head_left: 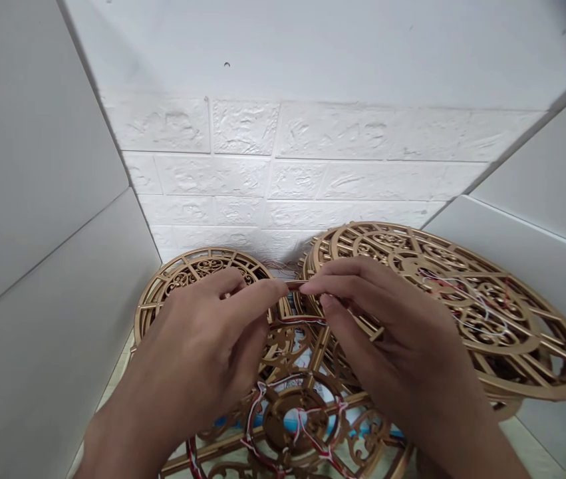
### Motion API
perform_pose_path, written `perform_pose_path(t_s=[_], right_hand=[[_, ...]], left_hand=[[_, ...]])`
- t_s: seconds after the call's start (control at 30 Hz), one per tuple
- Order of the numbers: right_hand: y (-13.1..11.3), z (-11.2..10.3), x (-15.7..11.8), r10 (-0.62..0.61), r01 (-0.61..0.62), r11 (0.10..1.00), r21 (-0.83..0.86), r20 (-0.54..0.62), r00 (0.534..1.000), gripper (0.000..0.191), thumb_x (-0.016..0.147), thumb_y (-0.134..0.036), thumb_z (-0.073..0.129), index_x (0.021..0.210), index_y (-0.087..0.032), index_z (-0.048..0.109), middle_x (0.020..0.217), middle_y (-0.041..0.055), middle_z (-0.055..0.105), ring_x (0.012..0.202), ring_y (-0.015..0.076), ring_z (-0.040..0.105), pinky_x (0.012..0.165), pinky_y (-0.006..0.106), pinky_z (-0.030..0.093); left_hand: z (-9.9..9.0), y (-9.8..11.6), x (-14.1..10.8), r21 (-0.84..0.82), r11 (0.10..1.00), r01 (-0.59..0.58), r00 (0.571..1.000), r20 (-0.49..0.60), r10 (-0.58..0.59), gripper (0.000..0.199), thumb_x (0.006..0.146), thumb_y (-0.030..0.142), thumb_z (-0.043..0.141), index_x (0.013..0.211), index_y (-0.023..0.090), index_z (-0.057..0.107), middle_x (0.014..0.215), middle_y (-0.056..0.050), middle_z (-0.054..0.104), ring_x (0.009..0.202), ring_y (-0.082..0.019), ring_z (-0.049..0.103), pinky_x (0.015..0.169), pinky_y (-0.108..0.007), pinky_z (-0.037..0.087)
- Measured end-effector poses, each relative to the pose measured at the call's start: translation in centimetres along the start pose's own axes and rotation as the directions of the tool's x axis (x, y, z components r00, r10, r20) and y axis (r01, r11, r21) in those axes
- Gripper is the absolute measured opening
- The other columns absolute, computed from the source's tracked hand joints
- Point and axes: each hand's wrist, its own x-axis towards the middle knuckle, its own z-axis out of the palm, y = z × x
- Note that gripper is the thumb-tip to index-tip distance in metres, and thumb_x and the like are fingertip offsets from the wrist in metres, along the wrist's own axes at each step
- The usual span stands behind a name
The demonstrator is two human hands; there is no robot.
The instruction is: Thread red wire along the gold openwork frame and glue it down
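Note:
A round gold openwork frame (pixel 276 416) stands tilted in front of me, with a hub, spokes and scrollwork. Red and white wires (pixel 249 426) run around its inner ring and along the spokes. My left hand (pixel 197 346) is closed at the frame's far edge, thumb and finger pressed together. Close beside it, my right hand (pixel 407 346) pinches the same edge with its fingertips. A short piece of thin rim (pixel 294 285) shows between the two hands. Just below the fingertips, a wired crossbar (pixel 302 320) is visible. What lies under the fingers is hidden.
More gold round frames (pixel 203 256) lie behind my left hand. A taller stack of them (pixel 462 266) leans at the right, with loose red and white wires (pixel 482 309) on top. A white brick-patterned wall (pixel 297 176) and grey side panels (pixel 63 286) enclose the space.

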Motion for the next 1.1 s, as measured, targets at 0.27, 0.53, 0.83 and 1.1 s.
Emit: perform_pose_path(t_s=[0.27, 0.53, 0.83, 1.1], right_hand=[[-0.02, 0.14, 0.19, -0.005, 0.004, 1.0, -0.021, -0.047, 0.999, 0.024, 0.085, -0.001, 0.057, 0.089, -0.024, 0.061, 0.087, 0.0029, 0.071, 0.078, 0.0172, 0.07, 0.064, 0.03, 0.055], [0.06, 0.01, 0.18, -0.02, 0.018, 0.999, -0.042, -0.052, 0.998, 0.024, 0.084, -0.002, 0.059, 0.09, -0.025, 0.065, 0.089, 0.0034, 0.073, 0.077, 0.0178, 0.073, 0.06, 0.03, 0.057], [0.39, -0.05, -0.23, -0.07, 0.066, 0.995, -0.07, -0.061, 0.996, 0.023, 0.084, -0.002, 0.064, 0.092, -0.023, 0.068, 0.1, 0.0075, 0.077, 0.082, 0.019, 0.075, 0.065, 0.031, 0.062], [0.19, -0.14, 0.34, -0.065, 0.066, 0.998, 0.008, -0.017, 0.998, 0.016, 0.088, -0.005, 0.063, 0.091, -0.021, 0.066, 0.093, 0.0052, 0.075, 0.08, 0.0159, 0.074, 0.068, 0.028, 0.06]], left_hand=[[0.01, -0.5, -0.02, -0.113, 0.993, 0.043, 0.999, 0.026, -0.041, 0.03, 0.092, 0.008, 0.047, 0.109, 0.024, 0.066, 0.07, 0.003, 0.06, 0.067, -0.013, 0.059, 0.066, -0.026, 0.049], [-0.12, -0.5, -0.02, -0.171, 0.982, 0.077, 0.997, 0.038, -0.072, 0.029, 0.093, 0.011, 0.048, 0.108, 0.026, 0.067, 0.08, 0.004, 0.068, 0.074, -0.012, 0.062, 0.063, -0.026, 0.045], [0.14, -0.54, 0.0, -0.229, 0.961, 0.156, 0.987, 0.003, -0.159, 0.024, 0.093, 0.015, 0.05, 0.102, 0.023, 0.07, 0.084, 0.002, 0.073, 0.073, -0.013, 0.065, 0.063, -0.027, 0.047], [-0.11, -0.36, 0.09, -0.222, 0.969, 0.111, 0.994, 0.012, -0.111, 0.027, 0.094, 0.012, 0.049, 0.103, 0.024, 0.07, 0.079, 0.004, 0.07, 0.069, -0.012, 0.062, 0.059, -0.026, 0.045]])
